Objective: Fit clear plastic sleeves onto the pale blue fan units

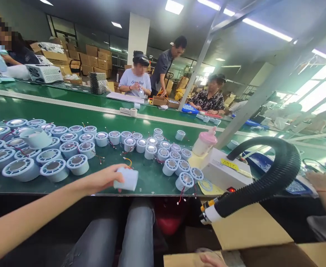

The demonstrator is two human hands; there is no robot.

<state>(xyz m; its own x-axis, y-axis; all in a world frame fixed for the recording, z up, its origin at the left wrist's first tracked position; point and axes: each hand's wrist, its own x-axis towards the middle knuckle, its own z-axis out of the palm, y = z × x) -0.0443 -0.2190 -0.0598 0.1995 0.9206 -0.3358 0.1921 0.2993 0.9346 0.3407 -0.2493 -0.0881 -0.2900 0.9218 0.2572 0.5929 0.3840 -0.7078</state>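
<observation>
My left hand [107, 180] is closed around a light-blue round plastic housing [129, 178], tipped on its side just over the bench's front edge. A yellowish wire shows behind it. To its left and right stand many similar housings [78, 164], most with a silvery disc in a slotted top and thin wires with small white plugs. At the bottom edge my right hand [211, 258] is only partly in view, over an open cardboard box [192, 259]. A clear rounded thing shows beside its fingers; whether it grips anything is unclear.
Right of the housings stand a pink-lidded bottle [206, 142] and a white machine [227, 168] with a curved black hose [287, 163]. A slanting metal post [232, 120] rises behind. A co-worker's hand [323, 181] is at far right. Several people sit or stand across the green bench [96, 188].
</observation>
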